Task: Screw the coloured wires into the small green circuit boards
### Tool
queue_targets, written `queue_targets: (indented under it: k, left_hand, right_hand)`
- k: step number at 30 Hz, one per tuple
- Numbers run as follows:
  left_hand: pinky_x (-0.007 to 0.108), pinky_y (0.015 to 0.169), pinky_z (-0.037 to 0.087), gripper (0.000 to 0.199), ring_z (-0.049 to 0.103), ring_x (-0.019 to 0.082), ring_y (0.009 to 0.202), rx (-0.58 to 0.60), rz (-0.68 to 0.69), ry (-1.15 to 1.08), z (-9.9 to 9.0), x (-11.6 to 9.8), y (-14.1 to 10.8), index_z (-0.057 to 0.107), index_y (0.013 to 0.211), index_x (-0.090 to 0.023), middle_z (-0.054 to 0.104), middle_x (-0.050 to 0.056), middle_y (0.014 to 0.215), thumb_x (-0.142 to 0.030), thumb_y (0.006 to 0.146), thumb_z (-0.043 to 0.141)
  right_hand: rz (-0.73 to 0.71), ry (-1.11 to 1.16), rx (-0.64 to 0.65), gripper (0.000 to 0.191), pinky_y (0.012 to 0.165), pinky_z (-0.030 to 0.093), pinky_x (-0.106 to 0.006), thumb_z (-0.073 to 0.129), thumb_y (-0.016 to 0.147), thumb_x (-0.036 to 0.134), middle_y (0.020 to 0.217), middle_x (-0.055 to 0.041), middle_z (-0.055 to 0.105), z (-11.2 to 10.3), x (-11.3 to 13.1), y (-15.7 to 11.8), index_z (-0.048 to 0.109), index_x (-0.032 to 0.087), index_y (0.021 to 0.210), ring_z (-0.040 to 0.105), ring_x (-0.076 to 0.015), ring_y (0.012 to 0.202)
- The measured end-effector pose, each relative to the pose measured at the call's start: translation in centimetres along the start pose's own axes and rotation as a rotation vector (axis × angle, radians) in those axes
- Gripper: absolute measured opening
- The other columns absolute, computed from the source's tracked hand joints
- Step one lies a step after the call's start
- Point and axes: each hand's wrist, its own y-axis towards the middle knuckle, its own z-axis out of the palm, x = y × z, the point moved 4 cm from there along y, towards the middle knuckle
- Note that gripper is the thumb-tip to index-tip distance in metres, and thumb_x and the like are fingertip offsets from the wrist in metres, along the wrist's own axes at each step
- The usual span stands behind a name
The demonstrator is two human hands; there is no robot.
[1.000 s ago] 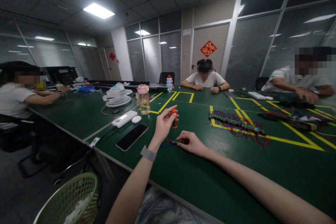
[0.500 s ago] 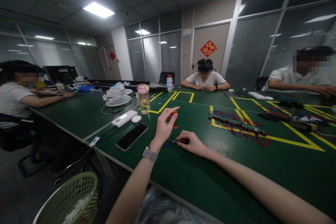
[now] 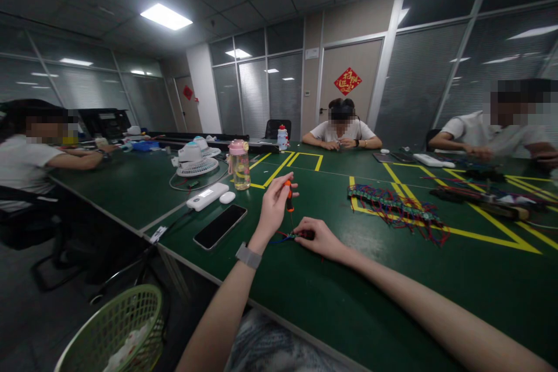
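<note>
An orange-and-black screwdriver (image 3: 290, 200) stands upright in my left hand (image 3: 275, 202), its handle between the thumb and fingers. The thin shaft points down at a small green circuit board (image 3: 291, 236) on the table. My right hand (image 3: 320, 238) pinches the board's right side, with its edge of the palm on the tabletop. Red and blue wires (image 3: 279, 237) stick out to the left of the board. Most of the board is hidden by my right fingers.
A phone (image 3: 220, 226), a white power strip (image 3: 207, 196) and a pink-lided bottle (image 3: 239, 168) stand left of my hands. Wired circuit boards (image 3: 392, 204) lie in a row at right. A green basket (image 3: 117, 325) is on the floor. Co-workers (image 3: 342, 128) sit around the table.
My left fingers have shifted around the screwdriver handle, so more of the orange handle shows. My right hand stays in place on the board.
</note>
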Motion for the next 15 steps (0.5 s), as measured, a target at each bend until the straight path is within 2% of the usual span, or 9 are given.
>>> queue_targets:
  k: [2, 5, 7, 10, 13, 15]
  left_hand:
    - [0.028, 0.073, 0.055, 0.035, 0.062, 0.013, 0.081, 0.031, -0.048, -0.086, 0.23, 0.26, 0.05, 0.057, 0.119, -0.020, 0.059, 0.007, 0.106, -0.032, 0.087, 0.052]
    - [0.024, 0.067, 0.053, 0.031, 0.061, 0.013, 0.080, -0.025, -0.012, -0.002, -0.05, 0.11, 0.06, 0.063, 0.110, -0.020, 0.058, 0.005, 0.098, -0.031, 0.082, 0.060]
    - [0.023, 0.073, 0.053, 0.028, 0.059, 0.014, 0.088, -0.033, 0.026, 0.056, -0.15, -0.14, 0.02, 0.065, 0.109, -0.021, 0.057, 0.005, 0.104, -0.031, 0.083, 0.059]
    - [0.028, 0.080, 0.053, 0.033, 0.059, 0.016, 0.097, 0.039, -0.014, -0.030, 0.16, -0.09, -0.01, 0.059, 0.119, -0.023, 0.056, 0.007, 0.115, -0.031, 0.089, 0.050]
    - [0.028, 0.073, 0.055, 0.037, 0.062, 0.015, 0.088, 0.051, -0.074, -0.093, 0.32, 0.22, 0.00, 0.056, 0.122, -0.021, 0.058, 0.008, 0.111, -0.031, 0.087, 0.053]
    - [0.024, 0.067, 0.054, 0.034, 0.060, 0.013, 0.080, 0.014, -0.060, -0.044, 0.12, 0.24, 0.05, 0.060, 0.115, -0.021, 0.058, 0.006, 0.102, -0.029, 0.082, 0.060]
  right_hand:
    - [0.000, -0.001, -0.002, 0.013, 0.061, 0.044, -0.024, 0.063, 0.076, 0.015, 0.079, -0.0042, 0.060, -0.01, -0.03, 0.01, 0.071, 0.014, 0.086, 0.055, -0.0134, 0.067]
    - [0.003, -0.001, -0.003, 0.013, 0.062, 0.045, -0.024, 0.063, 0.076, 0.015, 0.080, -0.0042, 0.060, -0.01, -0.07, -0.01, 0.071, 0.014, 0.086, 0.056, -0.0135, 0.068]
    - [0.005, -0.004, -0.003, 0.013, 0.061, 0.044, -0.024, 0.063, 0.076, 0.016, 0.080, -0.0042, 0.060, -0.02, -0.05, -0.04, 0.071, 0.014, 0.086, 0.055, -0.0135, 0.068]
    - [0.001, -0.007, 0.002, 0.013, 0.061, 0.044, -0.024, 0.063, 0.076, 0.017, 0.080, -0.0042, 0.060, -0.02, 0.02, -0.06, 0.071, 0.015, 0.086, 0.055, -0.0133, 0.067]
    - [0.002, -0.001, 0.004, 0.014, 0.060, 0.044, -0.024, 0.063, 0.076, 0.017, 0.080, -0.0042, 0.060, -0.02, 0.04, -0.04, 0.071, 0.014, 0.087, 0.055, -0.0131, 0.067]
    - [0.006, 0.001, 0.001, 0.014, 0.060, 0.044, -0.024, 0.063, 0.076, 0.016, 0.079, -0.0044, 0.060, -0.04, 0.04, -0.02, 0.071, 0.014, 0.087, 0.055, -0.0133, 0.067]
